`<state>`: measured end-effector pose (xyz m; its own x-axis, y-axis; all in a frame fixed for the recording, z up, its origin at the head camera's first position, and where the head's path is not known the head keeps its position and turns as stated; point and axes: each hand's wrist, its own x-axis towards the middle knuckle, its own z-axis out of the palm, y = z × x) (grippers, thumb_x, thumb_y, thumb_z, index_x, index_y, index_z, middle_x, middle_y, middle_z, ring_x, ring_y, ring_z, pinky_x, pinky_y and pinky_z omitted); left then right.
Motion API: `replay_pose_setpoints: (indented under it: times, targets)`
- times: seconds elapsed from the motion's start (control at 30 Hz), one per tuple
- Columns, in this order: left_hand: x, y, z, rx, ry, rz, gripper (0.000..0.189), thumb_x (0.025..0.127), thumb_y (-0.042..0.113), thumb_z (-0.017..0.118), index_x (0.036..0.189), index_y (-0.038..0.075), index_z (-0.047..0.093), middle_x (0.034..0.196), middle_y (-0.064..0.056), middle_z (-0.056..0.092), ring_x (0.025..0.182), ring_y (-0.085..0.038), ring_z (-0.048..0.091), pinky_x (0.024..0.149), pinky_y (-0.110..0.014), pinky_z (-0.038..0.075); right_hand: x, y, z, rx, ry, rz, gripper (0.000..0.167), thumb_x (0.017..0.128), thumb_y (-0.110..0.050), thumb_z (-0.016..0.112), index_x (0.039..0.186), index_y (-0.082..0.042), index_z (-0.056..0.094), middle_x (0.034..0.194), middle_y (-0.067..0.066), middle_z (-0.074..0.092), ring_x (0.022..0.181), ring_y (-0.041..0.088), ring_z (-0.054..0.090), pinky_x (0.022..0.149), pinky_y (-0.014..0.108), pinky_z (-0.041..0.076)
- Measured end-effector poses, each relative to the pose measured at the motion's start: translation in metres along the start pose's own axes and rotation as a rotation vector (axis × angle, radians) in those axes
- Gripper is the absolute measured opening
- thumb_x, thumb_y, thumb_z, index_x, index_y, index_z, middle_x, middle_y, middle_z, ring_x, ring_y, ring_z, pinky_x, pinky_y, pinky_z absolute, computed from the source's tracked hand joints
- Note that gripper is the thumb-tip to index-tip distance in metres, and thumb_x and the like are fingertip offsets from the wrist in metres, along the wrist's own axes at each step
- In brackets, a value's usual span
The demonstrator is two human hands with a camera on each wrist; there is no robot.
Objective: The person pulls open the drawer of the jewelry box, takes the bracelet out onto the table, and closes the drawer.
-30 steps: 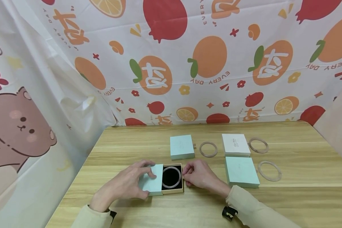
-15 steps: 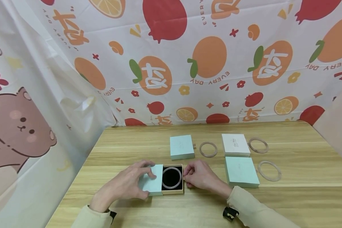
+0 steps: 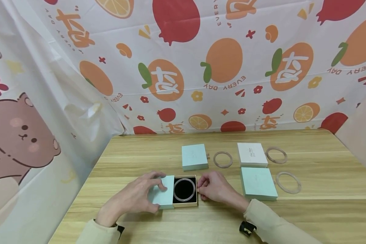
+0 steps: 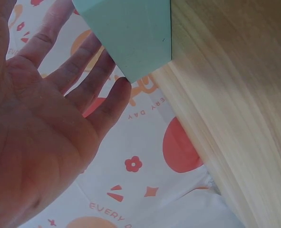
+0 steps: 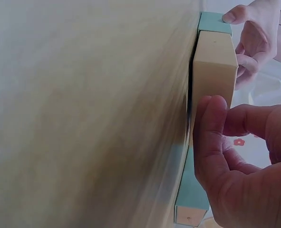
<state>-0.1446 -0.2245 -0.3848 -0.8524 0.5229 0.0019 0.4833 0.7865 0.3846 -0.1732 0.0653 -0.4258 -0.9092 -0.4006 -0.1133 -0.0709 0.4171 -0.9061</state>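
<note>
A mint-green box sleeve (image 3: 161, 193) lies at the table's front, and a tan drawer (image 3: 185, 204) with black padding stands partly out of its right end. Inside the drawer sits a pale, translucent bangle (image 3: 194, 191). My left hand (image 3: 135, 195) grips the sleeve, thumb at the near side and fingers over the top and far side; the left wrist view shows fingers against the sleeve (image 4: 135, 40). At the drawer's right end, my right hand (image 3: 215, 187) pinches a small tab, mostly hidden by the fingertips. In the right wrist view those fingers meet before the drawer's end face (image 5: 214, 80).
Behind stand another mint box (image 3: 194, 156) with a bangle (image 3: 223, 165) at its right, and a white box (image 3: 251, 154) with a bangle (image 3: 276, 161). Right of my right hand are a larger mint box (image 3: 258, 183) and a bangle (image 3: 288, 192).
The drawer has slid slightly to the right out of the sleeve, carrying the bangle with it. My right hand has shifted right by the same small amount; my left hand keeps its place.
</note>
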Motion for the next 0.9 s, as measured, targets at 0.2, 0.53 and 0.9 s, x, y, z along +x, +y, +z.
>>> replay_pose_setpoints:
  times: [0.2, 0.53, 0.9]
  targets:
    - [0.002, 0.001, 0.0, -0.003, -0.005, -0.002, 0.036, 0.067, 0.025, 0.086, 0.098, 0.033, 0.07, 0.143, 0.002, 0.057, 0.117, -0.021, 0.059, 0.09, -0.036, 0.053, -0.002, -0.007, -0.006, -0.186, 0.064, -0.066, 0.007, 0.085, -0.002, 0.065, 0.088, -0.006, 0.07, 0.071, -0.003, 0.064, 0.062, 0.007, 0.06, 0.059, 0.022, 0.047]
    - [0.002, 0.0, -0.001, 0.004, -0.003, 0.001, 0.036, 0.066, 0.025, 0.087, 0.097, 0.033, 0.069, 0.142, 0.003, 0.057, 0.116, -0.02, 0.059, 0.09, -0.035, 0.053, 0.014, -0.028, 0.002, -0.562, 0.033, -0.215, 0.019, 0.088, -0.011, 0.071, 0.07, -0.01, 0.065, 0.066, -0.005, 0.055, 0.059, 0.006, 0.045, 0.053, 0.021, 0.038]
    - [-0.004, -0.013, -0.009, -0.022, -0.019, -0.051, 0.036, 0.066, 0.022, 0.086, 0.094, 0.034, 0.065, 0.144, -0.001, 0.055, 0.12, -0.025, 0.057, 0.09, -0.037, 0.052, 0.039, -0.043, 0.027, -0.575, -0.031, -0.156, 0.057, 0.082, 0.002, 0.064, 0.048, -0.019, 0.023, 0.047, -0.012, 0.012, 0.047, 0.005, 0.011, 0.043, 0.02, 0.016]
